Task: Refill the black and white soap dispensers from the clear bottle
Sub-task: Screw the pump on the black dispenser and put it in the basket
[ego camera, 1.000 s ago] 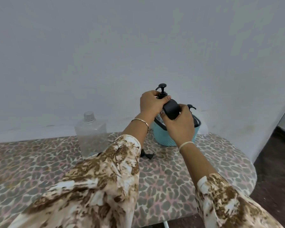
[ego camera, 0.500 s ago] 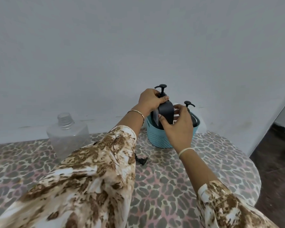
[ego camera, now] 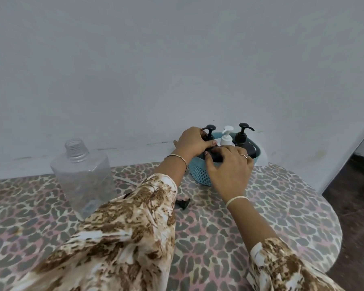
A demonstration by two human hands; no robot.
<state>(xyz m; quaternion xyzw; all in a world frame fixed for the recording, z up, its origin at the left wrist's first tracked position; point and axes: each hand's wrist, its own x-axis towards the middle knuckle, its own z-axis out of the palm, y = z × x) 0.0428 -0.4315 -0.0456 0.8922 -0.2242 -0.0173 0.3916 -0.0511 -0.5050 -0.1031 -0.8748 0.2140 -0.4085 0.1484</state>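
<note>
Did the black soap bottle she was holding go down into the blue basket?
Yes. The black dispenser was held above the blue basket's rim before; now it sits low inside it, beside the white dispenser, with both hands on it.

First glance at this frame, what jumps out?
Both hands, left hand and right hand, meet over a teal basket by the wall, holding a black dispenser beside a white dispenser. Left of them, a capless clear bottle stands on the leopard-print table.

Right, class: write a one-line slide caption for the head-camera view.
Both hands, left hand and right hand, settle a black dispenser into the teal basket; the uncapped clear bottle stands aside.
</note>
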